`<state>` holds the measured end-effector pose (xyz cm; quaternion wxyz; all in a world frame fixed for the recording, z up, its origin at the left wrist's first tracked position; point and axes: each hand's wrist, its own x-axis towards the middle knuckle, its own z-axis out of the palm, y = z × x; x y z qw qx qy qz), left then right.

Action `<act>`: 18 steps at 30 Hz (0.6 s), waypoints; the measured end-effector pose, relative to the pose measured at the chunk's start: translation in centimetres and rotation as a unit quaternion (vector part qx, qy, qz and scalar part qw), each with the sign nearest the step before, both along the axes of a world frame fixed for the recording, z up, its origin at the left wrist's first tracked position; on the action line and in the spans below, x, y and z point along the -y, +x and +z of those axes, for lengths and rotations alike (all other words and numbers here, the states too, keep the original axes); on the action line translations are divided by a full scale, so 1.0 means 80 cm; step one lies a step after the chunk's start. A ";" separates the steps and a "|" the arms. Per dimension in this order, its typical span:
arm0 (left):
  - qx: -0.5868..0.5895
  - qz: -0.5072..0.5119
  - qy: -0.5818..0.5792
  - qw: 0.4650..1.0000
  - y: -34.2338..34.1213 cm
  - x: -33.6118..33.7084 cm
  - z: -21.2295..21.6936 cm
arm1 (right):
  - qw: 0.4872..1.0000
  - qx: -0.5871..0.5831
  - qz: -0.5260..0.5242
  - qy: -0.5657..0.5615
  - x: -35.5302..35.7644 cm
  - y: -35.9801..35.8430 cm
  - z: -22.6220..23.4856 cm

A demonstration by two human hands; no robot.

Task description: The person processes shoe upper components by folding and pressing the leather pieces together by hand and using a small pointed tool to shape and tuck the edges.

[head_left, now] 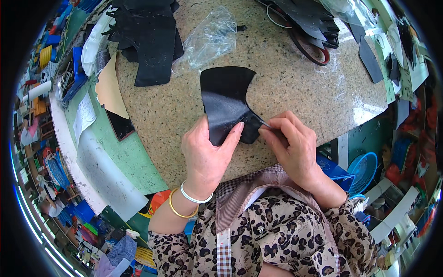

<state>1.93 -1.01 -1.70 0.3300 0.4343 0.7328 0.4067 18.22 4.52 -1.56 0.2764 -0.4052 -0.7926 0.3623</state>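
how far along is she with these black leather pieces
Done: cannot tell; no finished pile is clearly set apart. In hand: one black cut piece lies on the speckled table, the left hand pressing its lower edge and the right hand pinching its right corner. Left: likely the stack of black pieces at the table's far left and another stack at far right.

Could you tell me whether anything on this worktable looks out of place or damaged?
Nothing stands out. The black leather piece lies flat under the left hand and right hand; a crumpled clear bag sits behind it.
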 end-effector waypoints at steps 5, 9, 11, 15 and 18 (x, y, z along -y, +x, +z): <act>-0.029 0.023 -0.019 0.999 0.010 0.001 0.003 | 0.995 0.072 -0.068 -0.009 0.004 -0.008 0.003; -0.062 0.033 -0.016 0.997 0.014 -0.001 0.004 | 0.993 0.085 -0.080 -0.009 0.006 -0.013 0.006; -0.063 0.049 -0.006 0.997 0.019 -0.002 0.001 | 0.993 0.089 -0.077 -0.004 0.006 -0.013 0.006; -0.049 0.106 0.038 0.992 0.032 -0.001 -0.007 | 0.996 0.074 -0.057 -0.009 0.003 -0.009 0.006; -0.057 0.113 0.032 0.991 0.033 -0.001 -0.008 | 0.997 0.062 -0.039 -0.026 0.002 -0.007 0.006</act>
